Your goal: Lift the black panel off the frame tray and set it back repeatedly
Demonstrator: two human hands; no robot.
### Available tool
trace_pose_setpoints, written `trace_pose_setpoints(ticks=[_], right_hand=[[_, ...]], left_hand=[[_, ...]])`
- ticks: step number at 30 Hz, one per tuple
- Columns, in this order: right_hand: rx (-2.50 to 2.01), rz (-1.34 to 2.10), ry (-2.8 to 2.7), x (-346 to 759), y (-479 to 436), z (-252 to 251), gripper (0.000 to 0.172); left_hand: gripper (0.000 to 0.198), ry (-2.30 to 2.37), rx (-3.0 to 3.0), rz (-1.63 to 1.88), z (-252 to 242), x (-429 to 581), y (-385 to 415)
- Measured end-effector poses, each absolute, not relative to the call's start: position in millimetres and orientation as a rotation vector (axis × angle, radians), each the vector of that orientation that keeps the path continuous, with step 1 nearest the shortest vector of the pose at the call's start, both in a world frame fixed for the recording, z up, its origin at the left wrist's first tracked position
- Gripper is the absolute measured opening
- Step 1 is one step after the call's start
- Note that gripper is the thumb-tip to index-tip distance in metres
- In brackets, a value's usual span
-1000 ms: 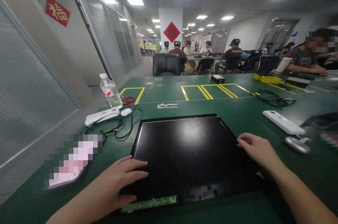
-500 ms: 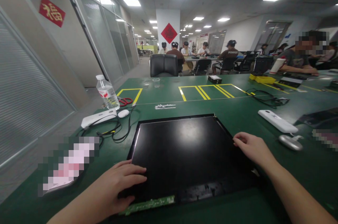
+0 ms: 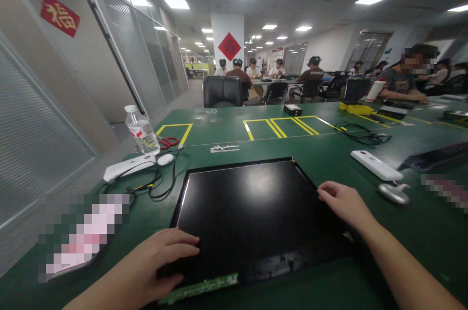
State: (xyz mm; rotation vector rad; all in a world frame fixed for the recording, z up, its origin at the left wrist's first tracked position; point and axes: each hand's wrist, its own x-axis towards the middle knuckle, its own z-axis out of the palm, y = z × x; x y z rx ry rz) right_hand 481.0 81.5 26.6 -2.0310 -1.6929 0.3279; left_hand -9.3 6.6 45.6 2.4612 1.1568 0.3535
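Observation:
A black flat screen panel point(image 3: 252, 212) lies face up on the green table point(image 3: 329, 149) in front of me. A green circuit strip point(image 3: 199, 289) shows along its near edge. My left hand point(image 3: 157, 261) lies flat on the panel's near left corner, fingers stretched out. My right hand point(image 3: 341, 203) rests on the panel's right edge, fingers curled over the rim.
To the left are a water bottle point(image 3: 141, 130), red scissors point(image 3: 168, 142), a white power strip point(image 3: 127, 166) with black cables, and a blurred patch. To the right lie a white device point(image 3: 376, 165), a grey mouse point(image 3: 394, 193) and a black keyboard point(image 3: 435, 155). People sit at far tables.
The view has swung slightly right, so everything has slid left in the picture. Both hands keep their places on the panel.

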Motion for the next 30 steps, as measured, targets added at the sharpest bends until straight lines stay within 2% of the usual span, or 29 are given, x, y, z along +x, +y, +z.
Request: trace_pose_setpoints(ticks=[3, 6, 10, 15, 21, 30], right_hand=[[-2.01, 0.357, -1.645, 483, 81, 29, 0.026], [-2.071, 0.34, -1.592, 487, 82, 31, 0.026], [-2.206, 0.364, -1.621, 494, 85, 28, 0.023], [-2.232, 0.38, -1.669, 498, 89, 22, 0.023], [-2.255, 0.413, -1.713, 498, 91, 12, 0.023], [-2.193, 0.36, -1.787, 498, 91, 8, 0.01]], left_hand=[[0.039, 1.322, 2.374, 0.44, 50, -11, 10], [0.028, 1.606, 2.255, 0.554, 53, -13, 17], [0.034, 1.928, 2.082, 0.477, 50, -16, 26], [0.037, 1.974, 2.047, 0.336, 41, -13, 28], [0.029, 1.986, 2.046, 0.451, 29, -6, 30], [0.026, 1.862, 1.84, 0.634, 32, -11, 38]])
